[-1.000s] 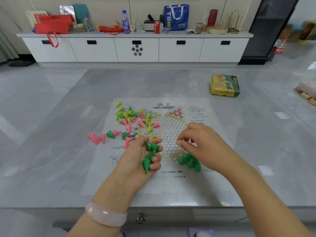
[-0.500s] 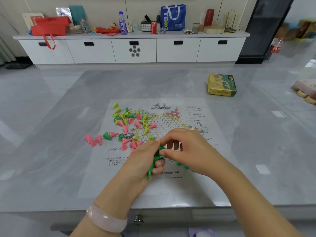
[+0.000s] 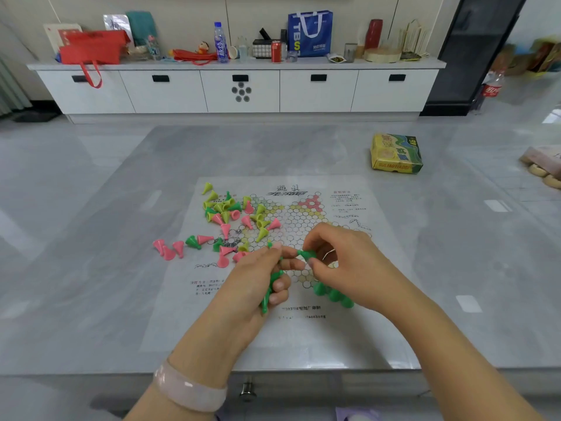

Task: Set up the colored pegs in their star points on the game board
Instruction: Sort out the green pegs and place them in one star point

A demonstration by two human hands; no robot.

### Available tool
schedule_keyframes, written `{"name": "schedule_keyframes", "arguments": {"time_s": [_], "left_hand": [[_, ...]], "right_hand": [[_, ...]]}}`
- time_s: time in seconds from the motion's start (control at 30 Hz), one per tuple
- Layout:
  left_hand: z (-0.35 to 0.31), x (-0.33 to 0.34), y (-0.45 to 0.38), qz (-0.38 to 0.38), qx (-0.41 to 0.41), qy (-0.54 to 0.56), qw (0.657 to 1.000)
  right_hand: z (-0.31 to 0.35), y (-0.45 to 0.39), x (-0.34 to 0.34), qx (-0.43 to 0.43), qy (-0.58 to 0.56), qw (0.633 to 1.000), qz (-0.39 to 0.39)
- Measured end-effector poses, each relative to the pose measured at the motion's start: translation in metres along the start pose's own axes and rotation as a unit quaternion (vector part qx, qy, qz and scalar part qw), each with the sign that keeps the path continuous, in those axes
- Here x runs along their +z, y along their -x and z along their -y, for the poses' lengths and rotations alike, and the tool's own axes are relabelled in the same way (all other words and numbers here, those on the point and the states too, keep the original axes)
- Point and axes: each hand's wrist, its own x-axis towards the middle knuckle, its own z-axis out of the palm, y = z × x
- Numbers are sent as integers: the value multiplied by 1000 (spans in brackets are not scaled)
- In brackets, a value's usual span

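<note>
Right hand (image 3: pixel 349 268) now raised, over grey marble table (image 3: pixel 91 268).

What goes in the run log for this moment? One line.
left hand: holds green pegs | right hand: pinches one green peg | board: near point partly filled

Single head-worn wide-angle camera is looking forward and down, close above the glossy grey marble-patterned tabletop (image 3: pixel 91 238) and both hands; it is facing a long white drawer cabinet (image 3: pixel 239 89) against the far wall.
</note>
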Motion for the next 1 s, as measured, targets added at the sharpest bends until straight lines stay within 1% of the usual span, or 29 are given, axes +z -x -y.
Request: {"name": "schedule_keyframes", "arguments": {"time_s": [0.1, 0.2, 0.33, 0.4, 0.5, 0.6, 1.0], "left_hand": [[-1, 0, 1, 16, 1, -14, 1000], [0, -2, 2, 17, 1, -26, 1000], [-1, -5, 2, 9, 7, -48, 999], [-1, -7, 2, 4, 11, -55, 998], [-3, -9, 1, -16, 9, -52, 998], [-5, -9, 1, -20, 1, -36, 999], [-5, -8, -1, -20, -14, -29, 999]], "right_hand": [[-2, 1, 4, 5, 17, 1000, 16], [-8, -1, 1, 7, 11, 1000, 13], [-34, -5, -16, 78, -15, 995, -58], [-48, -4, -20, 112, -2, 991, -71], [-62, -3, -16, 134, 44, 989, -31], [-66, -2, -16, 130, 48, 990, 1], [-69, -2, -16, 92, 62, 993, 27]]}}
